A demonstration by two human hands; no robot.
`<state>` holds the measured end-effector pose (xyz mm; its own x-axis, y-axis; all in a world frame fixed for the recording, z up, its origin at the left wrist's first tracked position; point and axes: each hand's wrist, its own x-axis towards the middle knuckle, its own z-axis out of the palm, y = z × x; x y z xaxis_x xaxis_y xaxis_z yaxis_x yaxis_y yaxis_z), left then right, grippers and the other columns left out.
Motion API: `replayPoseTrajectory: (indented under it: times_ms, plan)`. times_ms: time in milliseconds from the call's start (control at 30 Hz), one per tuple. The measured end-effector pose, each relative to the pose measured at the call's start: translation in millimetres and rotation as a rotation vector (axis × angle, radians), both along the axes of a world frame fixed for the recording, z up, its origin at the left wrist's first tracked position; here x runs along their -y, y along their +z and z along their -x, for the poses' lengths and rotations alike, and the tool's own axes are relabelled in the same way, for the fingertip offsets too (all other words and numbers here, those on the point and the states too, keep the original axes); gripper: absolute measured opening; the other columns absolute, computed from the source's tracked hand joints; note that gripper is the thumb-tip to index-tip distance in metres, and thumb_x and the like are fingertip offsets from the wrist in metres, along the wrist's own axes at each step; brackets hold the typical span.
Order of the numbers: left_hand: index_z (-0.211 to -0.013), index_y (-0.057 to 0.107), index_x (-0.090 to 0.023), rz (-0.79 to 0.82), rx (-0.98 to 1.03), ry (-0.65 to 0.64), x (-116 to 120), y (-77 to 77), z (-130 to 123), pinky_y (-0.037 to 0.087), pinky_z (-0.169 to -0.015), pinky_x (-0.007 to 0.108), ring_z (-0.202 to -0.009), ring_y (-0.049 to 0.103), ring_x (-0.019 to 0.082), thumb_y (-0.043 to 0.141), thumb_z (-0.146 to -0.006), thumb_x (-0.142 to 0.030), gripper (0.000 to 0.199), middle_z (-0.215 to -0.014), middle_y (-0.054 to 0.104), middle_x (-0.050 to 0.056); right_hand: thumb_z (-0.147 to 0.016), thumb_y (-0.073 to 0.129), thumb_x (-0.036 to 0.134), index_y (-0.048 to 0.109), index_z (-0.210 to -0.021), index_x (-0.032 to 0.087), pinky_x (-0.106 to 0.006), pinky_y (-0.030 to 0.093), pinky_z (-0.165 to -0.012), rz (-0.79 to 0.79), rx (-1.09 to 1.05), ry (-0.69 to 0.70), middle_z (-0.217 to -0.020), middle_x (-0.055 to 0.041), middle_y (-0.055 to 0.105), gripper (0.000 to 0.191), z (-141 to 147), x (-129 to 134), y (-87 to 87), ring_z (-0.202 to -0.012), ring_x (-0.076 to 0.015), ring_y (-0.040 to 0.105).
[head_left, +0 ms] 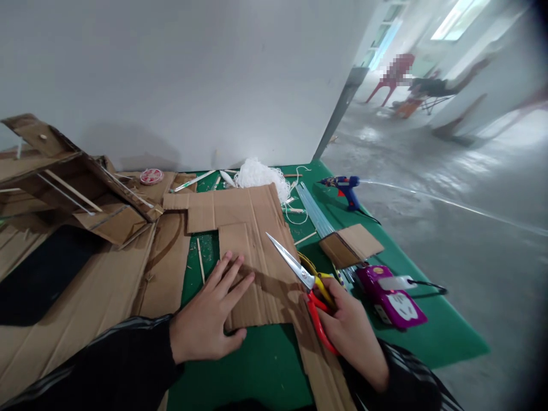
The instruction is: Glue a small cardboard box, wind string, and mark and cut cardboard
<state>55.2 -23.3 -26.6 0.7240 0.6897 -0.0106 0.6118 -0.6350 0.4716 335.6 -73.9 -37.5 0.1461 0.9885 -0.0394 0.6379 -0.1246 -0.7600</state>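
Two hands are seen over a green bench (265,365). A cardboard sheet (252,240), lying mid-bench, is pressed flat by the left hand (209,319), fingers spread wide. Scissors (306,282) are gripped by the right hand (353,334), blades resting on the sheet's right edge. A glue gun (345,187) lies well apart.

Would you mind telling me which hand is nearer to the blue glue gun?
Right. The right hand, holding the scissors, sits below the glue gun; the left hand lies flat on cardboard, farther left.
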Motion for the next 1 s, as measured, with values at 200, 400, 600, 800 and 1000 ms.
replayPoseTrajectory:
  times_ms: [200,400,600,800,1000]
  plan:
    - [-0.154,0.016,-0.025,-0.019,0.021,0.017,4.6,-2.5,-3.4,0.024,-0.114,0.06,-0.148,-0.007,0.038,0.065,-0.071,-0.021,0.096,-0.163,-0.004,0.007,-0.08,0.059,0.028,0.058,-0.102,0.018,-0.029,0.05,-0.075,-0.002,-0.015,-0.002,-0.095,-0.0064,0.069,0.024,-0.6,0.2,-2.6,-0.084,-0.022,0.064]
    - [-0.154,0.015,-0.026,0.0,0.041,0.02,4.3,-4.7,-4.5,0.024,-0.114,0.059,-0.148,-0.008,0.037,0.064,-0.071,-0.022,0.097,-0.163,-0.005,0.006,-0.08,0.058,0.029,0.058,-0.099,0.019,-0.03,0.05,-0.074,-0.005,0.008,-0.003,-0.093,-0.0066,0.069,0.022,-0.8,-0.1,-0.7,-0.081,-0.0222,0.064]
    - [-0.153,0.02,-0.025,0.017,0.068,0.024,3.4,-3.3,-4.3,0.024,-0.115,0.059,-0.148,-0.004,0.037,0.066,-0.072,-0.023,0.093,-0.163,-0.002,0.006,-0.079,0.057,0.03,0.057,-0.099,0.019,-0.03,0.05,-0.073,0.007,0.019,-0.007,-0.092,-0.0073,0.069,0.023,0.1,-0.3,0.2,-0.079,-0.0223,0.063]
    - [-0.152,0.025,-0.022,0.015,0.043,0.034,3.4,-1.7,-4.4,0.024,-0.117,0.055,-0.149,-0.005,0.033,0.065,-0.073,-0.025,0.088,-0.163,-0.001,0.005,-0.079,0.056,0.026,0.057,-0.099,0.019,-0.029,0.049,-0.071,-0.003,0.021,0.004,-0.089,-0.0062,0.069,0.021,1.1,-1.0,2.2,-0.079,-0.0217,0.063]
    - [-0.153,0.022,-0.024,0.007,0.072,0.026,3.4,-4.3,-3.9,0.024,-0.115,0.058,-0.148,-0.004,0.035,0.065,-0.071,-0.023,0.092,-0.163,-0.002,0.006,-0.079,0.056,0.026,0.058,-0.097,0.02,-0.029,0.05,-0.07,-0.019,0.041,0.003,-0.088,-0.0056,0.07,0.02,-0.7,-1.0,-0.2,-0.078,-0.022,0.064]
